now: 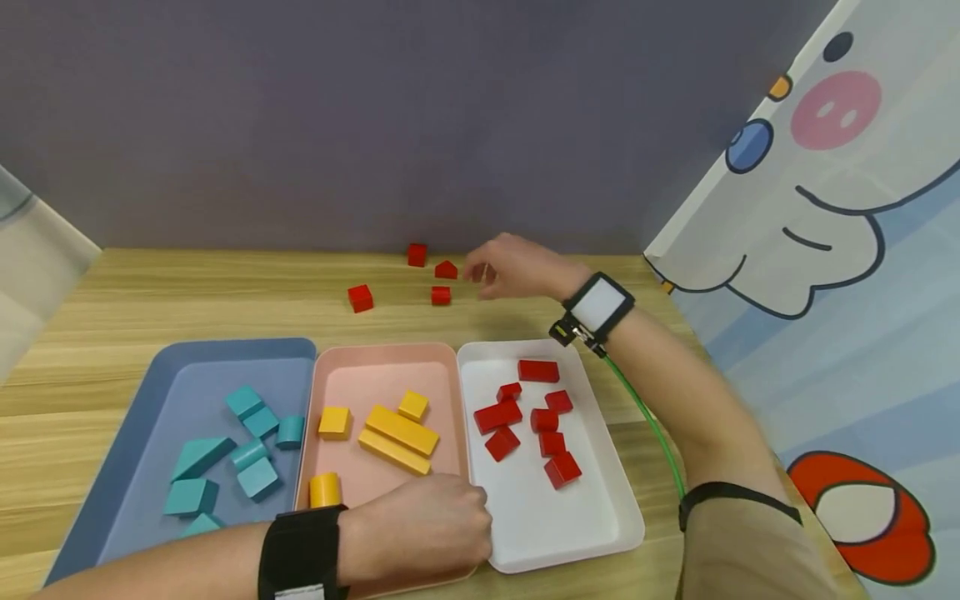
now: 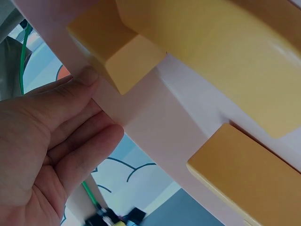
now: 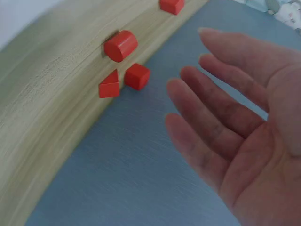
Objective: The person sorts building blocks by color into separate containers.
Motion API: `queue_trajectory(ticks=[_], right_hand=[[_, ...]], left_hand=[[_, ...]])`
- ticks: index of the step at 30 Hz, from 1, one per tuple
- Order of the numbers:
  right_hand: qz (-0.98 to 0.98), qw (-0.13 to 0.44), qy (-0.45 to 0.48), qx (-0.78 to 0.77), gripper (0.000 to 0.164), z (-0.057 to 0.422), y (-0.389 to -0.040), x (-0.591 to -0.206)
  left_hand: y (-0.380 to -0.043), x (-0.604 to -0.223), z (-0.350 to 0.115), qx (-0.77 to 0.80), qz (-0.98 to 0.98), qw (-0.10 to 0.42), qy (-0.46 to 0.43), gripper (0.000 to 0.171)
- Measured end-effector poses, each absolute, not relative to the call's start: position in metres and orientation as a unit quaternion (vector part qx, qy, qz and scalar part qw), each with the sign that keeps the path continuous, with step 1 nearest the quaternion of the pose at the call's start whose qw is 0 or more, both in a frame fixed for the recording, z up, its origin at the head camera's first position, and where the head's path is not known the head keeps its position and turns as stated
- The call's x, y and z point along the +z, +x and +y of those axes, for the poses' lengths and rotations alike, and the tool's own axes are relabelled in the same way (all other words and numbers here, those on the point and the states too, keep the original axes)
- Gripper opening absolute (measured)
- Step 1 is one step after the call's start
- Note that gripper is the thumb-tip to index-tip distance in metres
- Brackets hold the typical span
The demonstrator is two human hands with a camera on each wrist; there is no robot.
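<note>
In the head view my right hand is above the far part of the table, just right of a red triangular block and a red cylinder. Its fingers are loosely bent in the right wrist view, with nothing between them. A red cube and another red block lie to their left. My left hand is low over the near right part of the pink tray, its fingers relaxed and empty. Yellow blocks appear close beside it in the left wrist view.
Left of the pink tray is a blue tray holding several teal blocks. On the right, a white tray contains several red blocks. A grey wall rises behind the table. A green cable runs along my right forearm.
</note>
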State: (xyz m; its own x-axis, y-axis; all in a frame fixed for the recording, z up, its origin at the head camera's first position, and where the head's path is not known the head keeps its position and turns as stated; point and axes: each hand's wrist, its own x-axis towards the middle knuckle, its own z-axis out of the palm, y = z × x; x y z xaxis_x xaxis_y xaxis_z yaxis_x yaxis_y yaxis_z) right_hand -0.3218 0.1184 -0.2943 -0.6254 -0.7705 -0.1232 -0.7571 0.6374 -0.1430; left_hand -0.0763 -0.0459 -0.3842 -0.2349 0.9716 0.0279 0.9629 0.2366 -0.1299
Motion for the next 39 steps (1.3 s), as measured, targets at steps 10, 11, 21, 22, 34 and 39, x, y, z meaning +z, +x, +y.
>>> queue_trajectory(ticks=[10, 11, 21, 22, 34, 39], right_hand=[[0.908, 0.122, -0.401, -0.026, 0.036, 0.084, -0.368, -0.342], [0.909, 0.127, -0.397, -0.02, 0.037, 0.083, -0.37, -0.345], [0.907, 0.144, -0.396, -0.012, 0.038, 0.077, -0.373, -0.369], [0.905, 0.141, -0.4, -0.007, 0.039, 0.076, -0.373, -0.371], [0.889, 0.117, -0.442, -0.013, 0.014, 0.07, -0.361, -0.373], [0.878, 0.117, -0.463, -0.024, 0.011, 0.071, -0.351, -0.359]], left_hand=[[-0.076, -0.385, -0.042, 0.024, -0.785, 0.035, -0.618, 0.023], [-0.076, -0.385, -0.042, 0.023, -0.785, 0.035, -0.618, 0.024], [-0.074, -0.384, -0.04, 0.044, -0.777, 0.046, -0.626, 0.025], [-0.074, -0.384, -0.041, 0.045, -0.777, 0.046, -0.626, 0.025], [-0.074, -0.383, -0.041, 0.041, -0.78, 0.039, -0.624, 0.023], [-0.073, -0.383, -0.041, 0.048, -0.778, 0.046, -0.624, 0.02]])
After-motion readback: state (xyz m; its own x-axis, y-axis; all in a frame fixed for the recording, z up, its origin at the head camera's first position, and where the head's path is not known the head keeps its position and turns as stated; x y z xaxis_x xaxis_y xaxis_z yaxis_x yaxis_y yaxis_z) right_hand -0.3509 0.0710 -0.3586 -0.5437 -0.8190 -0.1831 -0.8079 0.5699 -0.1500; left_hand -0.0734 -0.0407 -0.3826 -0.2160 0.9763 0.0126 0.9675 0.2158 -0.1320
